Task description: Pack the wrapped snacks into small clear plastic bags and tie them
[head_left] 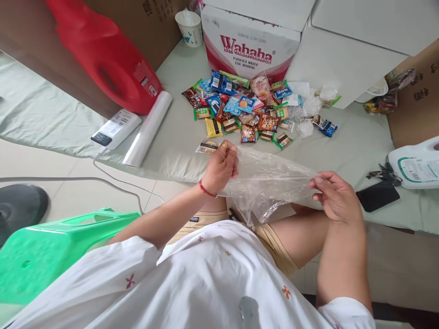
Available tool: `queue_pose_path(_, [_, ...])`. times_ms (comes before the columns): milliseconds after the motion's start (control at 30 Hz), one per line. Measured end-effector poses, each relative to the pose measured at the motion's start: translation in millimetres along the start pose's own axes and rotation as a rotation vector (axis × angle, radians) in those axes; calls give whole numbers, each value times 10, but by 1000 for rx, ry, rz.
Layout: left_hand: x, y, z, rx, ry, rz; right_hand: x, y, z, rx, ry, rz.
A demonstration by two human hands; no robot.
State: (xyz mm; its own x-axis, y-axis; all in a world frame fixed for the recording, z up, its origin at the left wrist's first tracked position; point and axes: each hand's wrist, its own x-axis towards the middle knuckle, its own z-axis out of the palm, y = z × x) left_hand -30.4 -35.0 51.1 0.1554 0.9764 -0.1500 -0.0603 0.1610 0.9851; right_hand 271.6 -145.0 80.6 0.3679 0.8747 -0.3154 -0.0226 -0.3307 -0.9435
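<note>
Plastic film (274, 176), clear and crinkled, stretches between the person's two hands, its loose lower folds drooping toward the lap (277, 249). Its long axis runs side to side, from hand to hand, sloping slightly nearer the body at the right end; both hands touch it, so neither is the nearer. The left hand (222, 169), with a red cord (206, 189) at the wrist, is closed like a fist on one end; the right hand (334, 194) pinches the other end between thumb and fingertips. The film is see-through, with white glints along its wrinkles; whether it is a single sheet or a bag cannot be told. To the right of the right hand lie a flat black object (377, 196) and a white bottle (418, 164). Just beyond the left hand is one wrapped snack (207, 147); farther to its left, a white roll (147, 130). Ahead of both hands, a heap of small packets (247, 109) shows blue, brown, yellow and green, and behind it stands a white-and-red carton (252, 50).
</note>
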Motion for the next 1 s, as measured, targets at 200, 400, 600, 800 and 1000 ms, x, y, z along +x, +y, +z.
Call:
queue_pose_path(200, [520, -424, -215, 662, 258, 198, 718, 228, 318, -88, 81, 47])
queue_pose_path(400, [274, -24, -131, 902, 211, 682, 914, 144, 465, -121, 12, -44])
queue_pose_path(600, [7, -250, 86, 1298, -435, 568, 1167, 76, 376, -117, 74, -80])
queue_pose_path(800, [-28, -664, -84, 1361, -379, 483, 978, 260, 375, -163, 71, 57])
queue_pose_path(1000, [2, -633, -335, 1336, -401, 506, 657, 494, 110, -203, -62, 145])
